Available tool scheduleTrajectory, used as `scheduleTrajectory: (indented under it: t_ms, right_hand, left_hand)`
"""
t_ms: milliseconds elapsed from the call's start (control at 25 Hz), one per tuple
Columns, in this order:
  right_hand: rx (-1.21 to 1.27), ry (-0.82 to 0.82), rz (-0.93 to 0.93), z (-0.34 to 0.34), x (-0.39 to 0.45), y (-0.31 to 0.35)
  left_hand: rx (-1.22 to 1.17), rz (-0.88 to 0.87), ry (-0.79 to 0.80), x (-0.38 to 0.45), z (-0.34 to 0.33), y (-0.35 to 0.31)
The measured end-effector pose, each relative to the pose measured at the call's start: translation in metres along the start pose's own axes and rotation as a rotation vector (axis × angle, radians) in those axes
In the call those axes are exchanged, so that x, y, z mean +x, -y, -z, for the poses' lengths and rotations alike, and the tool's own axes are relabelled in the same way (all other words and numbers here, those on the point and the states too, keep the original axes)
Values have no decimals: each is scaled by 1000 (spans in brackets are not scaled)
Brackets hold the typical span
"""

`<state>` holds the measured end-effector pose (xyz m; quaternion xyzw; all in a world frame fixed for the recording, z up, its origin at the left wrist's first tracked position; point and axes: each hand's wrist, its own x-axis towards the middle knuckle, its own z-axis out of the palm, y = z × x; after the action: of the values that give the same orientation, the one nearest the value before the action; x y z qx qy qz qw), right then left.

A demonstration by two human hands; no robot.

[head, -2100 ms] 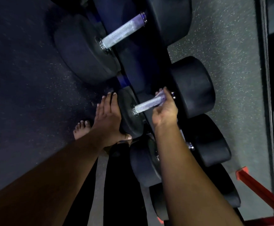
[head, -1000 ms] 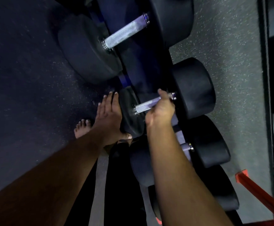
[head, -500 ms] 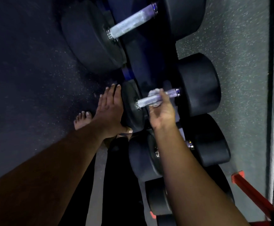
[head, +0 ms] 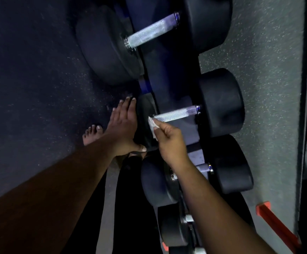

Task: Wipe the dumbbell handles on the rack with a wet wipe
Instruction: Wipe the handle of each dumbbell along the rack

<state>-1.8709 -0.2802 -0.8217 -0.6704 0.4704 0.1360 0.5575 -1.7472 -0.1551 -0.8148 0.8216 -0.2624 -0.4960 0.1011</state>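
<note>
A row of black dumbbells lies on a dark rack (head: 167, 70) running top to bottom. The middle dumbbell has a knurled silver handle (head: 176, 113). My right hand (head: 169, 142) pinches a crumpled white wet wipe (head: 153, 126) just below the near end of that handle, where it meets the near weight head (head: 145, 123). My left hand (head: 125, 127) lies flat with straight fingers against the outer face of that head, thumb under it. A larger dumbbell with a bare handle (head: 151, 31) sits above; my right forearm partly hides the handle (head: 203, 167) of the dumbbell below.
Speckled rubber floor (head: 30, 79) spreads to the left, with a bare foot (head: 92, 134) on it. A lighter grey speckled surface (head: 269, 88) lies right of the rack. A red bar (head: 275, 222) shows at the lower right. More dumbbells continue at the bottom.
My right hand has slid with the wipe along the middle handle from its far end to its near end, leaving the handle bare. My left hand has stayed on the weight head.
</note>
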Motion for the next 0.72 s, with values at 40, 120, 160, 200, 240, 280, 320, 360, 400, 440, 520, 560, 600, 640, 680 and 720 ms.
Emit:
scheduleTrajectory:
  t_ms: [40, 120, 160, 200, 240, 280, 320, 360, 400, 440, 520, 560, 600, 640, 680, 720]
  right_hand:
    - [-126, -21, 187, 7, 7, 10]
    - [-493, -23, 451, 12, 35, 29]
    - [-735, 43, 484, 10, 48, 35]
    - [-975, 110, 472, 7, 54, 30]
    - [-1139, 151, 478, 4, 52, 22]
    - [-1241, 163, 537, 4, 45, 10]
    - [-1221, 159, 614, 6, 33, -3]
    - [-1133, 132, 674, 11, 19, -18]
    - [-994, 117, 674, 13, 5, -36]
    - [-824, 108, 575, 14, -8, -50]
    - [-271, -79, 203, 12, -20, -63]
    - [120, -216, -31, 13, -19, -52]
    - [453, -354, -228, 20, -10, -45]
    - [613, -470, -268, 29, 6, -32]
    - [633, -522, -278, 30, 23, -15]
    - [677, -517, -270, 22, 32, 2]
  left_hand:
    - [-5, -3, -1, 0, 1, 0]
    - [-5, -6, 12, -1, 4, 0]
    - [-7, -4, 19, -1, 4, 0]
    - [-6, -3, 25, -2, 4, -1]
    - [-4, -3, 29, -2, 4, -2]
    - [-3, -6, 29, -2, 4, -2]
    - [-1, -8, 21, -2, 3, -1]
    - [4, -7, 12, -1, 2, -1]
    - [7, -6, 6, -2, 2, -1]
    - [7, -5, 7, -1, 2, -1]
    - [-3, -4, 4, -2, 2, 0]
    - [-6, -3, -5, -2, 2, 1]
    - [-4, -5, -12, -2, 2, 1]
    - [-3, -2, -14, -1, 1, 1]
    - [-3, 3, -18, 0, 0, 1]
    - [-4, 9, -24, 0, -1, 1]
